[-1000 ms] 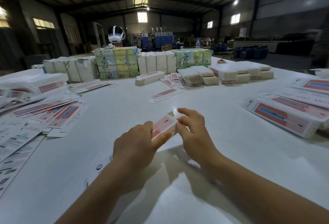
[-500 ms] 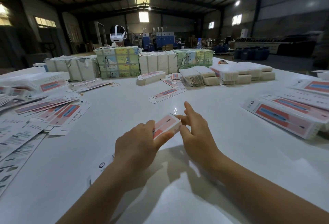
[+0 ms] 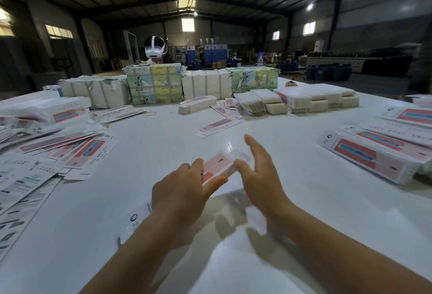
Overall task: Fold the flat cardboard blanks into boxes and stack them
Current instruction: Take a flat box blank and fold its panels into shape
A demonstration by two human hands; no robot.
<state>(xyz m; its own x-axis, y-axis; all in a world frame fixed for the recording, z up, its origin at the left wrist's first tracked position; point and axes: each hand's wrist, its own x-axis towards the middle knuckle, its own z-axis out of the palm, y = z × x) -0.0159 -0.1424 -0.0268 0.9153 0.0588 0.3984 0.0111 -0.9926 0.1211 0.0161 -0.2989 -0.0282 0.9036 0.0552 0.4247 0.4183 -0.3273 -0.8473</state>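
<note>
A long pink and white box (image 3: 218, 164) lies over the white table (image 3: 163, 144) in front of me. My left hand (image 3: 184, 188) grips its middle, thumb on one side and fingers over the top. My right hand (image 3: 259, 172) is at the box's far end with its fingers straight, the thumb side touching the end flap. The near end of the box (image 3: 135, 217) shows below my left wrist. Flat printed blanks (image 3: 77, 151) are spread at the left. Folded boxes (image 3: 374, 158) lie in a row at the right.
Bundled stacks of blanks (image 3: 154, 83) stand across the far side, with cream stacks (image 3: 322, 99) to their right. One loose flat blank (image 3: 218, 125) lies mid-table. A person wearing a white headset (image 3: 155, 48) sits behind the bundles.
My right hand's fingers have straightened and lifted off the end flap, which they were pinching a second ago. The box now lies closed at that end in my left hand.
</note>
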